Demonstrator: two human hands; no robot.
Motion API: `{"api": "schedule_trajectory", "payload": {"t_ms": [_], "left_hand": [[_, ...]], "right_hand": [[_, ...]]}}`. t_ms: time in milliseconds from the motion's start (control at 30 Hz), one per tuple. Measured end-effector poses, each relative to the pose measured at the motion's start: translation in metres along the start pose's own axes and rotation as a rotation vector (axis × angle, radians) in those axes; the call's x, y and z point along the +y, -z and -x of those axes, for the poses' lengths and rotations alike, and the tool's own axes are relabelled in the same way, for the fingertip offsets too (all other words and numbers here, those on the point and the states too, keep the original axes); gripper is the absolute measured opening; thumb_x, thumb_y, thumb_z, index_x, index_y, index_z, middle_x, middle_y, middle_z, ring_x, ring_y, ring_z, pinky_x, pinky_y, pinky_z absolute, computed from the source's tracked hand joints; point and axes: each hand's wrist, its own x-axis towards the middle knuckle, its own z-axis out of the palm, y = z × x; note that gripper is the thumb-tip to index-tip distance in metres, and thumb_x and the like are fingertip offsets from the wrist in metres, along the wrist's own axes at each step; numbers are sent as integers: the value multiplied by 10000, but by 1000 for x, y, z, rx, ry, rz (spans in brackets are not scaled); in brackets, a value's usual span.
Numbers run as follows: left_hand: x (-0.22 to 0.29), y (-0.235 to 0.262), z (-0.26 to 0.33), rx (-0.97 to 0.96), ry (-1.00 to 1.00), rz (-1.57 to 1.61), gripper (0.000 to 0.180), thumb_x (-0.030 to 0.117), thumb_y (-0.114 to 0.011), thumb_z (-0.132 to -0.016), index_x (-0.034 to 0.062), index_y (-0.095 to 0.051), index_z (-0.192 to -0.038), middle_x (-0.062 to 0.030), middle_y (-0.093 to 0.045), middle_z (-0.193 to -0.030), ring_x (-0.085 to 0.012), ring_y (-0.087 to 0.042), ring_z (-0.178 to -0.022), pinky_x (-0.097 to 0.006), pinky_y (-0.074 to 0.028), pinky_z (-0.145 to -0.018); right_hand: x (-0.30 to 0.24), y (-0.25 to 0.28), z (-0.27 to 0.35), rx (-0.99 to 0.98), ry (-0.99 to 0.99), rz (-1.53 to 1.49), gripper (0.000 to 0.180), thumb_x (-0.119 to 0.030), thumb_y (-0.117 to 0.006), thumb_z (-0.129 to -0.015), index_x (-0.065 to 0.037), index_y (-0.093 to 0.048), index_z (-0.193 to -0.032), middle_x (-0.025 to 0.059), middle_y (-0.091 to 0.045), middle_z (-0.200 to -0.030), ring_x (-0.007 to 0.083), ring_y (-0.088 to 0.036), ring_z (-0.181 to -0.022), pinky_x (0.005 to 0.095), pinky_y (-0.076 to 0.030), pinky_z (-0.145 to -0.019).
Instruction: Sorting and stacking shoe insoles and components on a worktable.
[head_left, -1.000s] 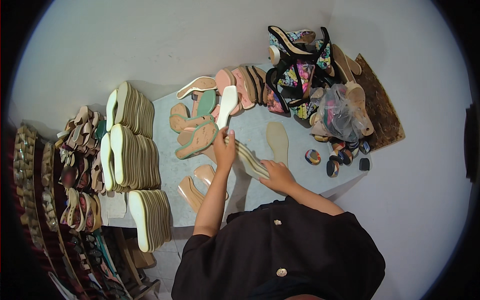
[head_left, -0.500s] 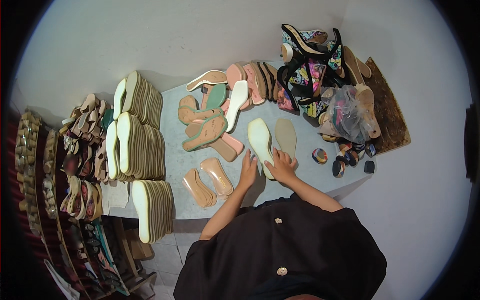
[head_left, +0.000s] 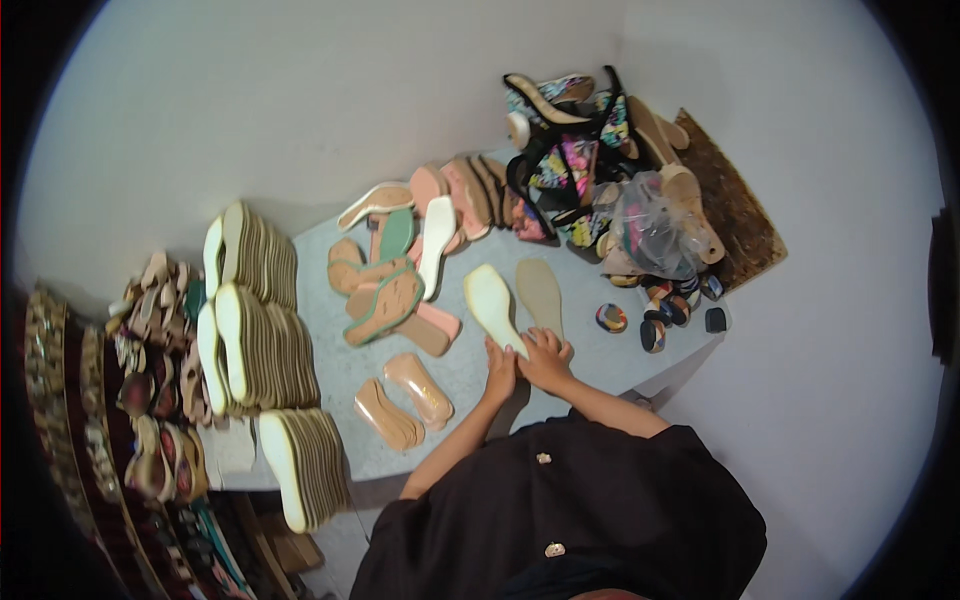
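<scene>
Both hands — left hand (head_left: 500, 366), right hand (head_left: 546, 358) — pinched the pale insole (head_left: 492, 305) at its heel end; looked light, bendy, easily creased.

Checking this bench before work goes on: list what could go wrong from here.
1. Both hands, left hand and right hand, press the heel of the pale cream shoe sole; it may slide into the tan insole beside it.
2. The stacked cream soles overhang the grey table edge and could topple.

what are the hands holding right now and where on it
Both hands, left hand and right hand, grip the near end of a pale cream shoe sole lying on the table.
</scene>
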Motion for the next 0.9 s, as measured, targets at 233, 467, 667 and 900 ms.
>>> {"api": "schedule_trajectory", "payload": {"t_ms": [233,467,667,900], "left_hand": [[74,7,21,131,-160,-236,675,277,-397,-935,-7,-33,-1428,-250,-4,-1483,-387,23,-1377,-493,7,-1084],[145,2,-1,311,-325,-353,691,189,-528,-835,46,-192,-1421,-243,-70,-1481,-401,-12,-1375,-565,16,-1053],[189,-47,-23,372,-386,-348,268,128,-549,-793,100,-588,-1057,-131,-434,-1271,-344,-266,-1306,-594,-51,-1038],[258,-129,-78,356,-742,-316,283,125,-602,-752,94,-591,-1033,-110,-512,-1141,-321,-427,-1171,-537,-205,-1012]], "right_hand": [[20,45,6,335,-12,-83,518,-340,-571,-795,-126,-469,-1255,129,-375,-1315,300,-265,-1264,565,-137,-974],[56,167,-26,681,102,-111,402,-218,-641,-712,-152,-555,-1099,98,-474,-1185,279,-382,-1159,515,-195,-934],[97,325,-84,1175,119,102,169,-139,-607,-718,-135,-607,-887,13,-602,-926,206,-528,-988,511,-195,-933],[172,423,-181,860,55,366,257,-136,-601,-722,-116,-603,-978,66,-586,-1001,231,-507,-1047,565,-234,-960]]}}
